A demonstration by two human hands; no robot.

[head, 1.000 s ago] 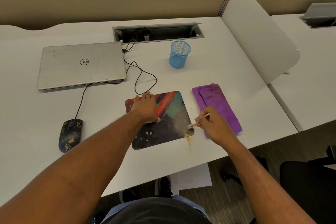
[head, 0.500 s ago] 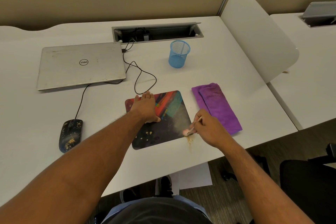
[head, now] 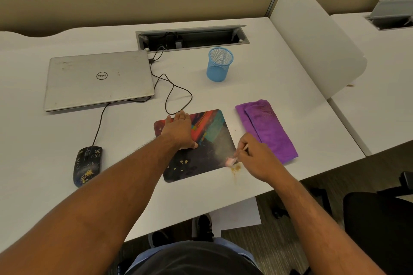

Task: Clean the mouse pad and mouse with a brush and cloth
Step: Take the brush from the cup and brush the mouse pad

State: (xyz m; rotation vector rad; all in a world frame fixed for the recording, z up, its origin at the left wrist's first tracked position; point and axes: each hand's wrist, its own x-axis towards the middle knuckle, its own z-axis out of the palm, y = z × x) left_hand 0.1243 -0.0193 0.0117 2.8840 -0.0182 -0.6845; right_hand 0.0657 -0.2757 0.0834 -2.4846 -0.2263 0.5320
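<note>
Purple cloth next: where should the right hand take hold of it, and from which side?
Probably the near end of the purple cloth, closest to the right hand, which now holds the brush. The cloth lies folded flat in a long strip on the desk, so pinch down through all layers from above; the near short edge gives fingers somewhere to get under.

Purple cloth [head: 267, 128], blue mesh cup [head: 219, 65]

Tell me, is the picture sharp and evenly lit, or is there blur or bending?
Head view: soft, even light, faint shadows; wide-angle bending curves the desk edges; the brush tip in the right hand is blurred; the mouse pad shows a pale hazy patch.
</note>
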